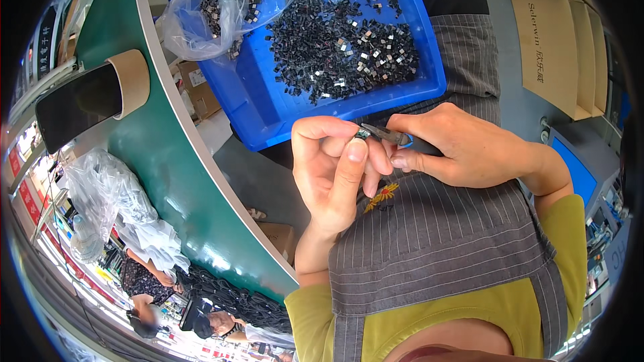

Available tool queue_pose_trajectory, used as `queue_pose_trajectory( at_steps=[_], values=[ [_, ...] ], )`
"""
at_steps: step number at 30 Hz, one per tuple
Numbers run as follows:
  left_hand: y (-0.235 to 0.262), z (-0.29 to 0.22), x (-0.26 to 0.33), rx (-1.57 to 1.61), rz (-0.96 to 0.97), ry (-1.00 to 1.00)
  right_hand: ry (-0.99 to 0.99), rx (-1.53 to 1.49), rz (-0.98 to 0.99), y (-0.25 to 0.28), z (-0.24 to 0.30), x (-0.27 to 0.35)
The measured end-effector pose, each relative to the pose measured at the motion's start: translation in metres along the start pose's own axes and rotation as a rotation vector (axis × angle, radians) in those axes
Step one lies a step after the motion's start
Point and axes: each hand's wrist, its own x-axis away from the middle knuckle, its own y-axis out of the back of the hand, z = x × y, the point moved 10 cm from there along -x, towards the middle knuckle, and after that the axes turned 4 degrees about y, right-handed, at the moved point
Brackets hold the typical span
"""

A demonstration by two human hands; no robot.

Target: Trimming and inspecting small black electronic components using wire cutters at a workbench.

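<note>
My left hand (332, 177) is closed, pinching a small dark part (363, 134) with a bit of green and metal between thumb and fingers. My right hand (463, 146) wraps round the dark handles of small cutting pliers (388, 135). The jaws of the pliers touch or nearly touch the small part; its exact shape is too small to make out. Just beyond both hands stands a blue plastic bin (258, 117), tilted in view. Inside it lies a heap of many small black parts (335, 43), some with silvery metal ends.
Clear plastic bags (198, 20) with more parts lie over the bin's left side. At left is a green table (168, 181) with a phone (80, 104) on a cardboard ring, plastic bags and black cables (235, 298). Cardboard boxes (547, 47) stand at right. Other people work at lower left.
</note>
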Motion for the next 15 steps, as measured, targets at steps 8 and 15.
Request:
queue_pose_trajectory(
  at_steps=[8,15],
  values=[
    [0.0049,0.0026,0.0008,-0.012,-0.019,0.025,-0.024,-0.030,0.035,-0.0021,-0.0021,0.0006],
    [0.0041,0.0032,0.0016,0.017,-0.026,0.058,-0.072,-0.068,0.070,-0.0062,-0.0091,0.0020]
  ],
)
